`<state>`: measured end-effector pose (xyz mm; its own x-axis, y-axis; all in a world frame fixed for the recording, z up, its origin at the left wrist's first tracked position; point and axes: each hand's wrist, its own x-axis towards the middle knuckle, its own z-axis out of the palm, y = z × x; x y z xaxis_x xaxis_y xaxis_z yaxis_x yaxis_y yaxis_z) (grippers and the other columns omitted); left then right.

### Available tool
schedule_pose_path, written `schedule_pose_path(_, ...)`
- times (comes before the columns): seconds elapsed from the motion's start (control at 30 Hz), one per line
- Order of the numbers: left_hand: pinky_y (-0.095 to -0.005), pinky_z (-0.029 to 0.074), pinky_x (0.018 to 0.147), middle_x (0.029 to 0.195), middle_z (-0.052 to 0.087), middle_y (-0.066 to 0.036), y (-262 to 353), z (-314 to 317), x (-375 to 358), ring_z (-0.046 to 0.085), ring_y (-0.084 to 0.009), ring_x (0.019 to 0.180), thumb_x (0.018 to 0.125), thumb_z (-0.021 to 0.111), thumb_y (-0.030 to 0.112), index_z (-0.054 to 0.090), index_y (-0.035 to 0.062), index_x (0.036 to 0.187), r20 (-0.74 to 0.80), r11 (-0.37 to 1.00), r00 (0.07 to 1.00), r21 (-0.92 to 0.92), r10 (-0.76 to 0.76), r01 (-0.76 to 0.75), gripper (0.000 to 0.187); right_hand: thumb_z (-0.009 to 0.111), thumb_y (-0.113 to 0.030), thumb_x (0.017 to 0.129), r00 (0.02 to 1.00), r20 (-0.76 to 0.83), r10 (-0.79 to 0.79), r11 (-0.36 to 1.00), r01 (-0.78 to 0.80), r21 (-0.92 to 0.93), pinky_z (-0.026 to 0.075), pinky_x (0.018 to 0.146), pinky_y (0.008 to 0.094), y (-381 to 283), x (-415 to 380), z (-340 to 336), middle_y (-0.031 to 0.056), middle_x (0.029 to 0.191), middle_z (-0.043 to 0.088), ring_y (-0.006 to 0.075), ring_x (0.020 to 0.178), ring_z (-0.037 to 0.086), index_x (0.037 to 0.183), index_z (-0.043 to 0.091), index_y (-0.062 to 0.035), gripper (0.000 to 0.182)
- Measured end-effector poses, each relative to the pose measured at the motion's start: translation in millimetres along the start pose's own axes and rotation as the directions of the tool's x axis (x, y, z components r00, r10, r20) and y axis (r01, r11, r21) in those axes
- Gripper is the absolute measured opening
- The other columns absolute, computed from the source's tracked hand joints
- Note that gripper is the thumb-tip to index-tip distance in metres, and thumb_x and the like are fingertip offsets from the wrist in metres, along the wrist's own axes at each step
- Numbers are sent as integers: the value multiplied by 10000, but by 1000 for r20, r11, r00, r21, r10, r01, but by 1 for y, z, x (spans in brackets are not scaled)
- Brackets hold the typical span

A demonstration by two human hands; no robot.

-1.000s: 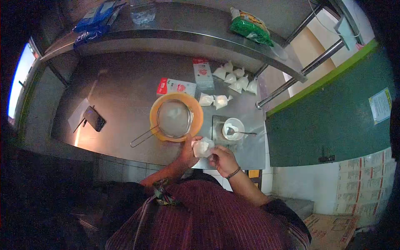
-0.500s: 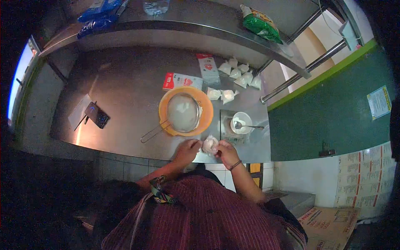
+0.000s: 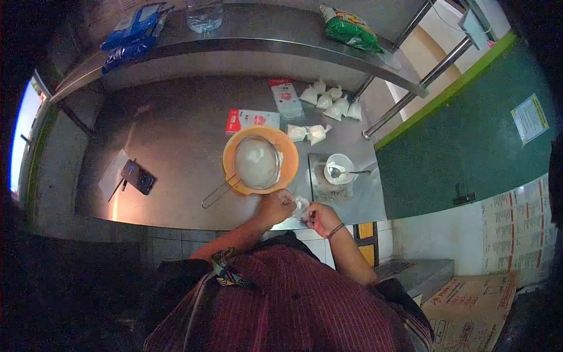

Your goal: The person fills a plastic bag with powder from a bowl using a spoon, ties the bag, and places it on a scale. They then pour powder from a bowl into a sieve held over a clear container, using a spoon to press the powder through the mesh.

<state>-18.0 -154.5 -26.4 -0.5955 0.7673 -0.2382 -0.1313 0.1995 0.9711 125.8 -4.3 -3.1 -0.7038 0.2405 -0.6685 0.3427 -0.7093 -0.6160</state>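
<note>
Just below the frame's centre, our right hand [image 3: 323,220] pinches a small white-filled bag [image 3: 301,206]; our left hand [image 3: 277,207] curls beside it, but we cannot tell whether it grips.

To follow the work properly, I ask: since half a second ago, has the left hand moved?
Yes: judged against the orange bowl, the left hand has shifted toward the picture's right.

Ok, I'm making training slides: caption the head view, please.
Left hand and right hand at a small plastic bag, near a sieve over an orange bowl.
</note>
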Motion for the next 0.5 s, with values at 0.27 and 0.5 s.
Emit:
schedule_pose_path(0.27, -478, 533, 686, 792, 686, -161, 21, -12, -8, 684, -353, 748, 800, 689, 157, 649, 42, 876, -7, 765, 908, 541, 419, -349, 143, 648, -139, 880, 998, 61, 22, 992, -29, 122, 502, 601, 294, -5, -11, 1, -1, 806, 662, 157, 677, 627, 912, 620, -95, 61)
schedule_pose_path(0.5, -510, 540, 726, 823, 680, -199, 33, -5, -18, 680, -409, 802, 809, 656, 172, 654, 64, 977, -32, 765, 902, 543, 430, -346, 200, 636, -138, 921, 630, 117, -767, 211, 421, -882, 516, 621, 360, -6, -35, 31, 87, 783, 638, 223, 701, 641, 865, 635, -57, 98)
